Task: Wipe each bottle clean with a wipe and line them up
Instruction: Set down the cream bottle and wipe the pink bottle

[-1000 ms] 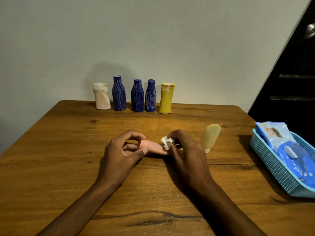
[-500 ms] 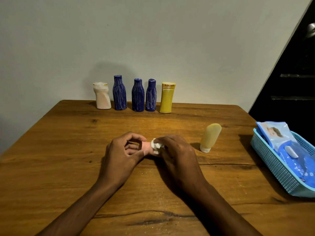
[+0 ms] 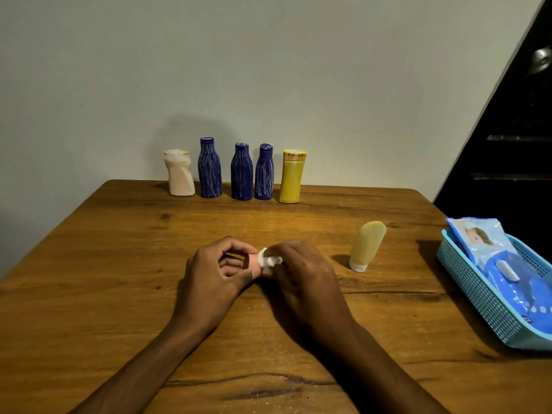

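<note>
Judging by the five bottles lined up at the worktop's far edge, you were mid-task: your left hand gripped a small pink bottle at centre, your right hand pinched the wipe against it, and the yellow tube waited.

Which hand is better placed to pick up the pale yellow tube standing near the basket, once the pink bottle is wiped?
Probably the right hand. The pale yellow tube stands on its right side, just beyond it, while the left hand grips the pink bottle and would have to cross over.
</note>
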